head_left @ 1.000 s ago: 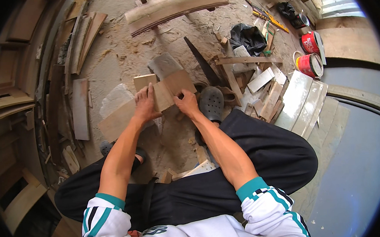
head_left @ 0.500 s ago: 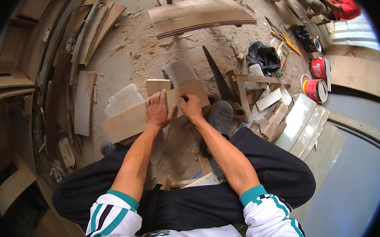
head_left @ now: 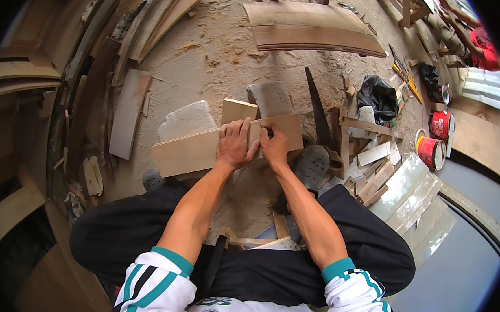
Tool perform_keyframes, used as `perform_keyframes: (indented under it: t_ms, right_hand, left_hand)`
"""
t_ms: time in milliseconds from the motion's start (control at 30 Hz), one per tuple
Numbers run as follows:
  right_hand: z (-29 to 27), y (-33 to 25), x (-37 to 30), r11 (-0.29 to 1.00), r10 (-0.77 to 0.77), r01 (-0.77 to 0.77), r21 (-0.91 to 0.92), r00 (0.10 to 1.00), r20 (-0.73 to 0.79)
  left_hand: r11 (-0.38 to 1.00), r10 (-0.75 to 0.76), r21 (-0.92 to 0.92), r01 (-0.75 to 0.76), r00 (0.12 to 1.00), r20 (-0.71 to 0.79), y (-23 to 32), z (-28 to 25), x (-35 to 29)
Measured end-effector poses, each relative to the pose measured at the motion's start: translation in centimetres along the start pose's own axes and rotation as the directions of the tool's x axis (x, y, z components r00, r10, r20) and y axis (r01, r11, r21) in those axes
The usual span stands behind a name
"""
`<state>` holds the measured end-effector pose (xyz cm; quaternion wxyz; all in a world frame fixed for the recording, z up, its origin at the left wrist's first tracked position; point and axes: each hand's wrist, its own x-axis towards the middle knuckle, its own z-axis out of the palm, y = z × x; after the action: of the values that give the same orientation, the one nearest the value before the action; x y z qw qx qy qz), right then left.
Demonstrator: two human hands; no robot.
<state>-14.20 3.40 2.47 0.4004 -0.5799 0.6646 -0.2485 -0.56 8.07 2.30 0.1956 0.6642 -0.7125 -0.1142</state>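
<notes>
Since the earlier frame the view has tipped a little forward, so the curved panel at the top shows more fully, while both hands stay on the same board.

Head view: the left hand (head_left: pixel 235 145) lies flat on the board (head_left: pixel 194 151), fingers spread and pressing it down. The right hand (head_left: pixel 273 145) sits just beside it, fingertips pinched together at the board's upper edge; whether they hold a small tool such as a pencil I cannot tell. The board lies across two grey stone blocks (head_left: pixel 186 120) on the sawdust-covered floor, in front of the person's knees, with a smaller wood piece (head_left: pixel 238 108) touching its far edge.

As a judgement, the board could rock or slide on the uneven blocks if the left hand eases off, spoiling whatever the right hand does. A saw (head_left: pixel 318 113) lies close to the right hand, a risk to a stray reach.

Two red tins (head_left: pixel 432 150) stand to the right; their contents are not visible. A black bag (head_left: pixel 379 96) lies crumpled, contents hidden.
</notes>
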Motion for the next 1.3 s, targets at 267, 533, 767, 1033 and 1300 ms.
perform_keyframes:
  t_ms: [267,533,767,1033,1300]
  right_hand:
    - [0.7,0.2,0.0,0.999,-0.050,0.050,-0.002,0.999,-0.019]
    - [0.4,0.3,-0.1,0.998,-0.063,0.064,0.021,0.997,-0.050]
    - [0.1,0.3,-0.1,0.998,-0.061,0.061,0.023,0.998,-0.003]
    - [0.0,0.6,0.2,0.998,-0.056,0.056,-0.013,0.998,0.016]
    - [0.2,0.2,-0.1,0.997,-0.073,0.073,-0.032,0.997,0.001]
  left_hand:
    - [0.978,0.196,-0.088,-0.188,0.976,0.093,-2.6,-2.6,-1.2]
    - [0.958,-0.023,0.262,-0.120,0.874,0.485,-12.1,-11.8,-8.0]
    - [0.925,-0.183,0.378,-0.032,0.837,0.516,-15.3,-13.2,-10.8]
    - [0.955,-0.145,0.297,-0.009,0.860,0.490,-15.8,-13.1,-10.9]
    - [0.960,-0.155,0.281,0.015,0.861,0.484,-15.6,-13.5,-10.6]
